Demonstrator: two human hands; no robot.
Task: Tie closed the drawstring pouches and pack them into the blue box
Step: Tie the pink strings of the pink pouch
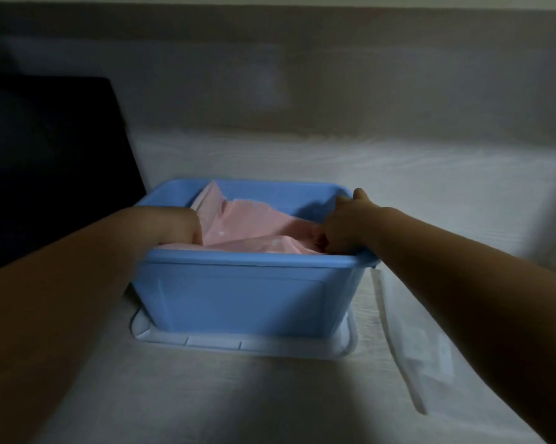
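Pink pouches (254, 225) in blue box (238, 293), heaped near rim; ties not visible; packing judged near done, tucking-down left. Left hand (174, 225) sunk in fabric, fingers hidden, grip cannot tell; right hand (340, 225) at right corner, fingers curled into pouch fabric; box on white lid (244, 342).

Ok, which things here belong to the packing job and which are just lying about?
Job: blue box; pink pouches inside it; left hand and right hand, both in the box.
Lying about: white tray under the box; clear plastic wrapper at right; dark object at left.
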